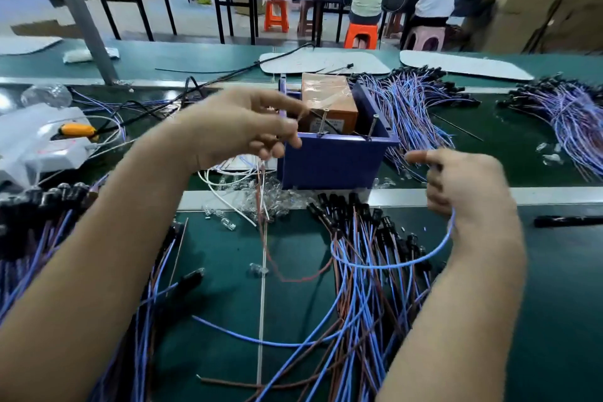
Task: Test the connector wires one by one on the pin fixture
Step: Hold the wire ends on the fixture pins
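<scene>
Blue box fixture (332, 163) stands mid-desk (228, 271) as the left hand (238, 127) pinches a brown lead (264, 238) just beside its pins (372, 127), apparently to touch it to a contact. The right hand (470, 186), near and right, curls round the blue lead (391, 264), likely keeping its loop clear of the pile (368, 320) below.

Brown wire (293, 280) pinched in left hand (241, 127), raised just beside left wall of blue pin fixture (329, 165). Blue wire (391, 266) gripped in right hand (470, 196), looped over near wire pile (359, 303) on green bench (228, 254).
</scene>
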`<state>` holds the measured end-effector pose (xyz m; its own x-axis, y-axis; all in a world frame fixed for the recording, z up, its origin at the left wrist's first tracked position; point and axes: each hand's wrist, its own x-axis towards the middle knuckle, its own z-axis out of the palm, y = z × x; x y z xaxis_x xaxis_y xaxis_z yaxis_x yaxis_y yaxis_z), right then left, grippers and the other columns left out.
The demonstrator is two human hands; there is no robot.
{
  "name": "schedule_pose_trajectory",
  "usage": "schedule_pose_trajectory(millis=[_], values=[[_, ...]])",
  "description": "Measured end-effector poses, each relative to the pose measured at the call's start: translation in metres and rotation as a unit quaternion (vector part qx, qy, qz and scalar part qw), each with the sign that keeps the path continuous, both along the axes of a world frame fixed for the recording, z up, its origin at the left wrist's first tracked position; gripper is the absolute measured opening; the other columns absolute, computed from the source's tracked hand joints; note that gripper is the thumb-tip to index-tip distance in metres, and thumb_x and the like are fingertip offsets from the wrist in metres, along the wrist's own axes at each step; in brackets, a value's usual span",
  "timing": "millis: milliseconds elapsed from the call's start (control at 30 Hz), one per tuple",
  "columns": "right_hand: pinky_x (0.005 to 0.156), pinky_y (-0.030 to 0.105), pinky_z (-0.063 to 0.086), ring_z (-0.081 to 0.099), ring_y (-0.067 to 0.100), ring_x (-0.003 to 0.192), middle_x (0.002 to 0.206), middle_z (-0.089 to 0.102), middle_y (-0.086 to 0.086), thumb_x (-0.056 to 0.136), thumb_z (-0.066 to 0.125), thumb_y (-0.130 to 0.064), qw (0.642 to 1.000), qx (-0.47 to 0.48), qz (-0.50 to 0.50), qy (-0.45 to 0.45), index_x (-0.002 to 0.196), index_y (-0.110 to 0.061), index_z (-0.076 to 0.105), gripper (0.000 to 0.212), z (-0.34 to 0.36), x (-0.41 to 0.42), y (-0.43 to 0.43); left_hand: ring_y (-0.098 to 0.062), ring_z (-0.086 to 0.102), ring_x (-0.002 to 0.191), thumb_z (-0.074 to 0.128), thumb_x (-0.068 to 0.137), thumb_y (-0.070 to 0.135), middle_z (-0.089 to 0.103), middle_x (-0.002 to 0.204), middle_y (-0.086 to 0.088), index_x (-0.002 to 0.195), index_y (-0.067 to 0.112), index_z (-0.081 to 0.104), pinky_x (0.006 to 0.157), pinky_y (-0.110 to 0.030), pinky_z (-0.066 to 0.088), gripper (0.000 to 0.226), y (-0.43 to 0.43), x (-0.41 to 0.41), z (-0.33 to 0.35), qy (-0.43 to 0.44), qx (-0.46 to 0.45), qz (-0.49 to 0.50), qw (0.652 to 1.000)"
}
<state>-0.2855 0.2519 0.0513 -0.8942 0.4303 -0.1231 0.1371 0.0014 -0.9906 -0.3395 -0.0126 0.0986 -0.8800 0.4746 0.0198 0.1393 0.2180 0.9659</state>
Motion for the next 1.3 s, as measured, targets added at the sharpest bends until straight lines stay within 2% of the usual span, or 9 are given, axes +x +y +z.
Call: schedule_pose_trajectory(millis=[100, 167, 267, 367, 433, 667, 833, 1067, 1300], values=[[0.035, 0.020, 0.027, 0.031, 0.003, 0.029, 0.034, 0.040, -0.013, 0.088, 0.050, -0.007, 0.998, 0.054, 0.024, -0.035, 0.075, -0.014, 0.066, 0.022, -0.016, -0.006, -0.020, -0.013, 0.063, 0.051, 0.057, 0.091, -0.002, 0.070, 0.072, -0.010, 0.109, 0.002, 0.058, 0.046, -0.019, 0.049, 0.019, 0.012, -0.006, -0.019, 0.004, -0.063, 0.030, 0.998], [0.042, 0.025, 0.023, 0.029, 0.009, 0.034, 0.030, 0.038, -0.014, 0.087, 0.044, -0.001, 0.996, 0.063, -0.004, -0.068, 0.068, -0.018, 0.067, 0.034, -0.024, -0.017, -0.019, -0.015, 0.064, 0.049, 0.055, 0.092, -0.004, 0.068, 0.072, -0.012, 0.103, -0.001, 0.056, 0.045, -0.019, 0.049, 0.012, 0.021, -0.008, -0.031, 0.010, -0.064, 0.040, 0.997], [0.046, 0.026, 0.021, 0.027, 0.012, 0.046, 0.027, 0.034, -0.014, 0.086, 0.044, -0.003, 0.992, 0.073, 0.014, -0.098, 0.070, -0.020, 0.066, 0.032, -0.035, -0.022, -0.029, -0.015, 0.063, 0.045, 0.053, 0.092, -0.006, 0.065, 0.068, -0.013, 0.087, 0.002, 0.054, 0.042, -0.019, 0.048, 0.009, 0.035, -0.012, -0.048, 0.032, -0.046, 0.065, 0.996], [0.043, 0.023, 0.020, 0.022, 0.010, 0.037, 0.032, 0.029, -0.011, 0.087, 0.044, -0.006, 0.994, 0.062, 0.020, -0.090, 0.074, -0.019, 0.068, 0.030, -0.037, -0.026, -0.030, -0.016, 0.063, 0.044, 0.055, 0.091, -0.006, 0.066, 0.064, -0.011, 0.080, 0.004, 0.053, 0.042, -0.021, 0.049, 0.016, 0.043, -0.013, -0.059, 0.056, -0.056, 0.101, 0.992], [0.040, 0.020, 0.018, 0.019, 0.010, 0.034, 0.034, 0.027, -0.009, 0.087, 0.045, -0.008, 0.994, 0.054, 0.029, -0.086, 0.075, -0.018, 0.069, 0.029, -0.036, -0.026, -0.031, -0.019, 0.064, 0.046, 0.057, 0.090, -0.006, 0.067, 0.063, -0.011, 0.080, 0.006, 0.054, 0.044, -0.024, 0.050, 0.016, 0.047, -0.014, -0.064, 0.068, -0.059, 0.120, 0.989], [0.033, 0.016, 0.019, 0.021, 0.005, 0.032, 0.038, 0.029, -0.011, 0.092, 0.045, -0.012, 0.999, 0.014, 0.027, 0.012, 0.078, -0.015, 0.072, 0.030, -0.033, -0.017, -0.034, -0.023, 0.065, 0.048, 0.059, 0.088, -0.004, 0.068, 0.061, -0.007, 0.085, 0.012, 0.055, 0.046, -0.029, 0.053, 0.016, 0.049, -0.014, -0.069, 0.115, -0.045, 0.137, 0.983], [0.033, 0.016, 0.020, 0.021, 0.005, 0.033, 0.038, 0.029, -0.012, 0.096, 0.044, -0.013, 0.999, 0.023, 0.025, 0.016, 0.081, -0.018, 0.070, 0.031, -0.032, -0.018, -0.037, -0.019, 0.065, 0.048, 0.058, 0.089, -0.002, 0.068, 0.062, -0.005, 0.090, 0.014, 0.058, 0.046, -0.025, 0.051, 0.017, 0.048, -0.011, -0.066, 0.126, -0.052, 0.141, 0.981], [0.035, 0.018, 0.019, 0.019, 0.008, 0.037, 0.040, 0.027, -0.009, 0.098, 0.045, -0.013, 0.998, 0.037, 0.048, -0.004, 0.082, -0.019, 0.070, 0.030, -0.032, -0.018, -0.042, -0.017, 0.065, 0.047, 0.056, 0.089, -0.003, 0.068, 0.064, -0.007, 0.096, 0.016, 0.059, 0.048, -0.028, 0.056, 0.021, 0.048, -0.010, -0.065, 0.138, -0.060, 0.138, 0.979], [0.034, 0.017, 0.020, 0.020, 0.006, 0.035, 0.039, 0.029, -0.011, 0.099, 0.045, -0.013, 0.998, 0.034, 0.053, -0.010, 0.085, -0.018, 0.070, 0.029, -0.031, -0.018, -0.043, -0.017, 0.065, 0.047, 0.055, 0.090, -0.004, 0.067, 0.066, -0.009, 0.090, 0.017, 0.059, 0.045, -0.023, 0.052, 0.022, 0.046, -0.010, -0.065, 0.145, -0.069, 0.141, 0.977]])
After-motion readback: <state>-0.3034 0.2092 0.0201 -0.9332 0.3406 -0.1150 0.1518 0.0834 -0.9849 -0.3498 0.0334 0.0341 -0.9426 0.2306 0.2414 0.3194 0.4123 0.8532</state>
